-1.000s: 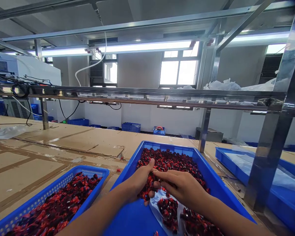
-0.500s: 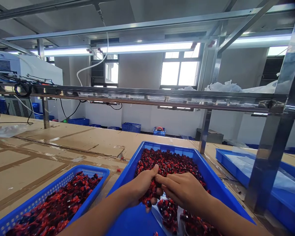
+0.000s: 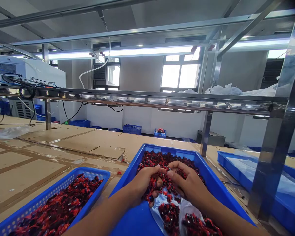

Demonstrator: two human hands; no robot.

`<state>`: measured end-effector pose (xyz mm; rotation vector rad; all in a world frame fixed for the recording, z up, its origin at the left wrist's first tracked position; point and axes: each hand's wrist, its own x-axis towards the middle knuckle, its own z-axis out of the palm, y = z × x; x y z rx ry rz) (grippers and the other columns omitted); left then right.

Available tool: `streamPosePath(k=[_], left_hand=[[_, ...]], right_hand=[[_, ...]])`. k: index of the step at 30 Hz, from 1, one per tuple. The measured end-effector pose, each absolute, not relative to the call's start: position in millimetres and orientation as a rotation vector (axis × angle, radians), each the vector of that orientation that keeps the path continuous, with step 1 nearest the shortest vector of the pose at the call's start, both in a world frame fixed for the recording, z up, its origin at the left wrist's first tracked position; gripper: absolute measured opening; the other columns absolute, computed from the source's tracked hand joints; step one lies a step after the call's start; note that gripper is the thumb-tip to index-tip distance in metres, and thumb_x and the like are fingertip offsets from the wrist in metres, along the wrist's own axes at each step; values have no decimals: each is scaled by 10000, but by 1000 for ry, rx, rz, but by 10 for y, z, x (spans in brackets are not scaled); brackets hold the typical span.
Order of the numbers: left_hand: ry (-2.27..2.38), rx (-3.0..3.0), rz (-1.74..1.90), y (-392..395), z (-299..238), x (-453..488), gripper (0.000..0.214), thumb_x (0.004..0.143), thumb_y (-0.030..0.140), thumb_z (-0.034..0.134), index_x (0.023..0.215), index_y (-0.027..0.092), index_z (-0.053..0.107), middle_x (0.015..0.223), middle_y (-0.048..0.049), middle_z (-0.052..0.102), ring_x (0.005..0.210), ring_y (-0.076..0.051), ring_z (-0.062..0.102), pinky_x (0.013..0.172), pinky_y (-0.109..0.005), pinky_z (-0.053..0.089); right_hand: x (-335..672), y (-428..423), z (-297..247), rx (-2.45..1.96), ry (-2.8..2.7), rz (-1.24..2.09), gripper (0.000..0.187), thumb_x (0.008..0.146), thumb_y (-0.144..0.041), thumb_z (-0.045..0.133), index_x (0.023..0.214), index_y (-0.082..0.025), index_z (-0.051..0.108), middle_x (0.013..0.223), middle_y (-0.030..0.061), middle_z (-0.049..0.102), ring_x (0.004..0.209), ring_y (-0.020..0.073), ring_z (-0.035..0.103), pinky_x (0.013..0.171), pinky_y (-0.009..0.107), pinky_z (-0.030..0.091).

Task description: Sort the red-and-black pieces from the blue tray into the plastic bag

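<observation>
Over a large blue tray (image 3: 127,175), my left hand (image 3: 145,179) is cupped around several small glossy red-and-black pieces, which show between its fingers. My right hand (image 3: 188,180) pinches one small red-and-black piece (image 3: 169,169) between thumb and forefinger, close to the left fingertips. What kind of parts these are, I cannot tell. A pile of the same pieces (image 3: 152,157) fills the tray's far part. Nearer, more of them lie on a clear plastic bag (image 3: 159,205) below my hands.
To the left stands a blue perforated basket (image 3: 75,171) heaped with similar pieces. A steel post (image 3: 270,157) rises at the right, beside another blue tray (image 3: 223,157) with plastic sheeting. A metal shelf beam (image 3: 137,98) crosses above the cardboard-covered table (image 3: 88,144).
My right hand has lifted slightly and moved right, its fingers now pinching a single piece in plain view. My left hand stays nearly in place. The view has tipped up slightly.
</observation>
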<state>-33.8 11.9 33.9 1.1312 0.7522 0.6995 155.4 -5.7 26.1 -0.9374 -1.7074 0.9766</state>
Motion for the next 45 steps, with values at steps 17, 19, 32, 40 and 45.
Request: streamPosePath(k=[17, 19, 32, 40, 45], left_hand=[[755, 1389, 667, 42, 287, -266, 731, 796, 833, 281, 718, 154, 540, 602, 18, 476, 362, -83, 417, 318, -170, 291], [751, 1430, 659, 33, 279, -261, 745, 797, 836, 259, 676, 151, 524, 587, 18, 465, 349, -79, 413, 315, -163, 273], [839, 1450, 734, 137, 118, -273, 780, 775, 861, 216, 867, 172, 571, 561, 22, 492, 345, -114, 450, 318, -192, 320], [1025, 1932, 666, 148, -42, -291, 589, 881, 682, 332, 594, 200, 513, 474, 10, 452, 396, -126, 425, 402, -222, 305], [1035, 2099, 814, 170, -196, -283, 522, 880, 615, 409, 602, 224, 613, 489, -12, 477, 556, -193, 549, 574, -263, 423]], right_hand=[[1509, -93, 322, -932, -2067, 612, 280, 870, -311, 645, 1145, -265, 668, 823, -4, 736, 712, 158, 644, 699, 268, 504], [1515, -132, 348, -863, -2185, 493, 293, 889, -240, 619, 1173, -302, 661, 846, -24, 754, 796, 164, 667, 796, 275, 484], [1561, -108, 245, -708, -2222, -76, 159, 902, -325, 623, 1027, -239, 671, 736, -1, 693, 617, 124, 619, 588, 219, 414], [1597, -109, 251, -867, -2247, 73, 188, 898, -370, 620, 1042, -260, 671, 829, 30, 725, 712, 169, 658, 652, 256, 465], [1522, -122, 212, -1004, -2130, 329, 255, 920, -454, 538, 1000, -249, 669, 799, 26, 710, 708, 193, 649, 656, 279, 482]])
